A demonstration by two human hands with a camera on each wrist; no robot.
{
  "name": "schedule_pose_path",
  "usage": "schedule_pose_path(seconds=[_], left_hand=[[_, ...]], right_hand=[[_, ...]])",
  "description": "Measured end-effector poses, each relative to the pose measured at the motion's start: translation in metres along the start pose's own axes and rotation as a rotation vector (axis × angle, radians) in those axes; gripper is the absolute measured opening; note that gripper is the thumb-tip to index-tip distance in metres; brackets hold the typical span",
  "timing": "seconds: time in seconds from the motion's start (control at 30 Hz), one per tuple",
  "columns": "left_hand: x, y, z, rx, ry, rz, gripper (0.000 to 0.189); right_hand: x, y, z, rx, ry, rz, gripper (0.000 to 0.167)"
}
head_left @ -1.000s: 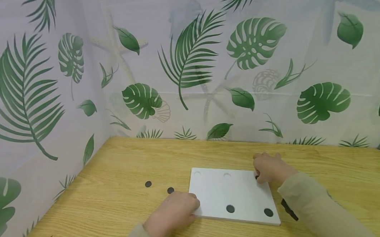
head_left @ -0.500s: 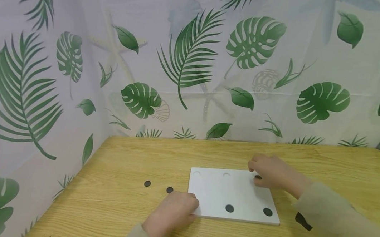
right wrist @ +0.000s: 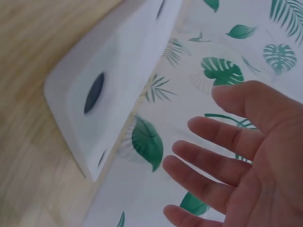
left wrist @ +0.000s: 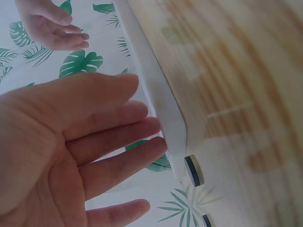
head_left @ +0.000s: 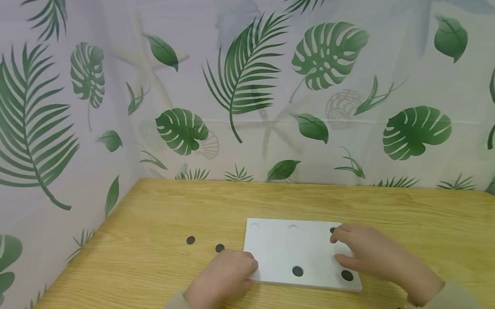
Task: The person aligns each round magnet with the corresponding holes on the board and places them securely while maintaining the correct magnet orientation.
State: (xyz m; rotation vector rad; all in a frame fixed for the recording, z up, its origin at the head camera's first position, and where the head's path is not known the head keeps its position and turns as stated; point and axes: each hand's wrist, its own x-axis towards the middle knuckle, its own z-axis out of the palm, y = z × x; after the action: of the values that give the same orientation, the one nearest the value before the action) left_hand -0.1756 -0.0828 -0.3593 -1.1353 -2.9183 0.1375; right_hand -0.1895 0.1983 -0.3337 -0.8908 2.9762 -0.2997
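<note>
A white board (head_left: 276, 254) with round shallow recesses lies on the wooden table. Black discs sit in its near middle recess (head_left: 298, 271), near right recess (head_left: 347, 275) and far right recess (head_left: 333, 230), the last partly covered by fingers in the head view. Two far recesses, left and middle, show bare. My left hand (head_left: 224, 277) rests at the board's near left corner; the left wrist view shows its extended fingers (left wrist: 120, 135) at the board's edge. Over the board's right side hovers my right hand (head_left: 370, 252), fingers spread and relaxed, holding nothing.
Two loose black discs, one farther left (head_left: 190, 239) and one just beyond the left hand (head_left: 220, 248), lie on the table (head_left: 164, 215). A leaf-printed cloth (head_left: 250, 103) hangs behind and along the left side.
My right hand has come away from the far right recess, leaving a black disc there, and has moved nearer to me with its fingers opening. The left hand stays at the corner.
</note>
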Motion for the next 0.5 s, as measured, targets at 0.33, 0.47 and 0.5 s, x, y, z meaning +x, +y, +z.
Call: schedule_pose_path(seconds=[0.33,0.47,0.5], left_hand=[[0.002,0.003,0.000,0.006,0.004,-0.001,0.010],[0.001,0.002,0.001,0.021,0.017,-0.008,0.011],[0.000,0.002,0.002,0.025,0.022,-0.009,0.012]], right_hand=[[-0.029,-0.008,0.011,0.082,0.025,0.015,0.048],[-0.031,-0.009,0.014,0.094,0.039,-0.012,0.046],[-0.032,-0.008,0.015,0.099,0.040,-0.015,0.045]])
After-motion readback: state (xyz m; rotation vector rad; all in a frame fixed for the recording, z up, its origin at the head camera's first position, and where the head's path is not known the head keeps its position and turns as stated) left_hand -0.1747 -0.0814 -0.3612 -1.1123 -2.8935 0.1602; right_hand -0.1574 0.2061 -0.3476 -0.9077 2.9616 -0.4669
